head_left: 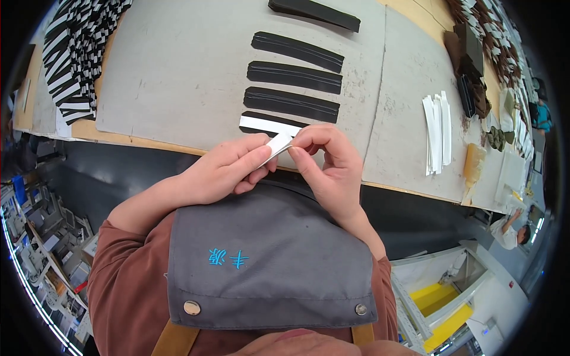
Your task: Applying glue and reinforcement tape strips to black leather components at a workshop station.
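Note:
My left hand (234,163) is closed around a small white strip (278,142), thumb on top, just over the table's near edge. With thumb and forefinger my right hand (329,154) pinches the strip's far end. Right behind my hands lies a black strip (249,129) with a white strip (261,123) laid along it; my right hand hides its right end. Beyond it several plain black strips (291,104) are set out in a row, one behind another. The farthest black piece (314,15) looks thicker, like a stack.
White strips (436,133) lie in a bunch at the right, near a yellowish bottle (473,163). Black-and-white pieces (80,59) are heaped at the far left. Brown and dark pieces (469,53) pile up along the right side. Another person (510,231) is at the far right.

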